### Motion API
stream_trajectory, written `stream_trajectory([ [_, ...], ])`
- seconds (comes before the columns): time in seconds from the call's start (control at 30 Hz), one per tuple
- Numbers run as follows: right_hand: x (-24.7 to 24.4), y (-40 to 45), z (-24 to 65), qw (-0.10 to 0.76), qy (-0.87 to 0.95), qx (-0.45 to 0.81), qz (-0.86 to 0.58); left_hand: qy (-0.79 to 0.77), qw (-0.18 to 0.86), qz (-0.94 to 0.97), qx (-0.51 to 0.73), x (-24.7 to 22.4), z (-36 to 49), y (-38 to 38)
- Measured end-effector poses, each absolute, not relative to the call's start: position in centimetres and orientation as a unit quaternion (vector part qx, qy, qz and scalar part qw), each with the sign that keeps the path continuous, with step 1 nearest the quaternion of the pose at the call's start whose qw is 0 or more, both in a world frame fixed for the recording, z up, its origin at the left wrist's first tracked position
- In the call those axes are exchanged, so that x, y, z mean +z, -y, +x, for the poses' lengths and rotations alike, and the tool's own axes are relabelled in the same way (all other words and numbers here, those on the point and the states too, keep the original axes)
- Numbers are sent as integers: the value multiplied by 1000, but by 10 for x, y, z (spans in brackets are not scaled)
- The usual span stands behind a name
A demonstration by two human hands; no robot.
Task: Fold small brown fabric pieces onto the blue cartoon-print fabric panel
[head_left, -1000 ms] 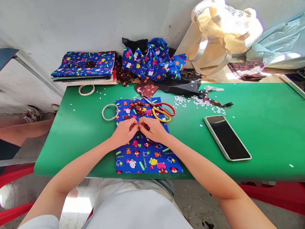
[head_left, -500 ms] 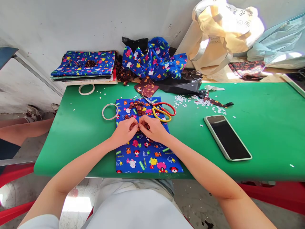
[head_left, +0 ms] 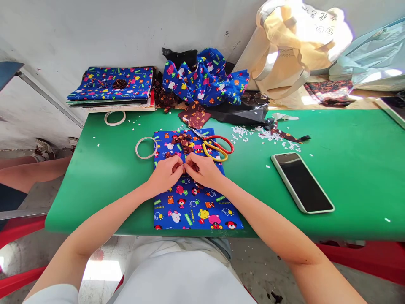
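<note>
Over a blue cartoon-print cloth (head_left: pixel 190 211), my left hand (head_left: pixel 167 172) and my right hand (head_left: pixel 203 169) meet fingertip to fingertip. Both are closed in a pinch. A bit of brown patterned fabric shows between and below the fingers; most of what they hold is hidden. Brown patterned fabric pieces (head_left: pixel 186 145) lie on the cloth just beyond my hands. Scissors (head_left: pixel 218 147) with one red and one yellow handle rest across the cloth's upper right edge. Left of the cloth lies a thin white tape ring (head_left: pixel 146 147).
A phone (head_left: pixel 302 182) lies at the right of the green table (head_left: pixel 104 177). White paper bits (head_left: pixel 275 134) are scattered behind it. At the back are a folded blue cloth stack (head_left: pixel 114 84), bunched blue fabric (head_left: pixel 202 82), glasses (head_left: pixel 260 98) and a cream bag (head_left: pixel 281 50). Another person's legs (head_left: pixel 34 166) show at left.
</note>
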State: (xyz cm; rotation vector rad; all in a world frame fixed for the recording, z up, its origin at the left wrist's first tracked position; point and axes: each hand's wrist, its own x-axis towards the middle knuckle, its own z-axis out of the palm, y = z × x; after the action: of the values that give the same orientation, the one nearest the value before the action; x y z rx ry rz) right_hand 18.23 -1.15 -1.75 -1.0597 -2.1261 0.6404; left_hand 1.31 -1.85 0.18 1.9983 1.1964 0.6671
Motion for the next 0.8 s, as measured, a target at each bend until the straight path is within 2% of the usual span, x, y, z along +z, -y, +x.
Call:
stream_trajectory([
  [0.8, -19, 11, 184, 304, 825, 239, -412, -458, 332, 790, 237, 1, 12, 18],
])
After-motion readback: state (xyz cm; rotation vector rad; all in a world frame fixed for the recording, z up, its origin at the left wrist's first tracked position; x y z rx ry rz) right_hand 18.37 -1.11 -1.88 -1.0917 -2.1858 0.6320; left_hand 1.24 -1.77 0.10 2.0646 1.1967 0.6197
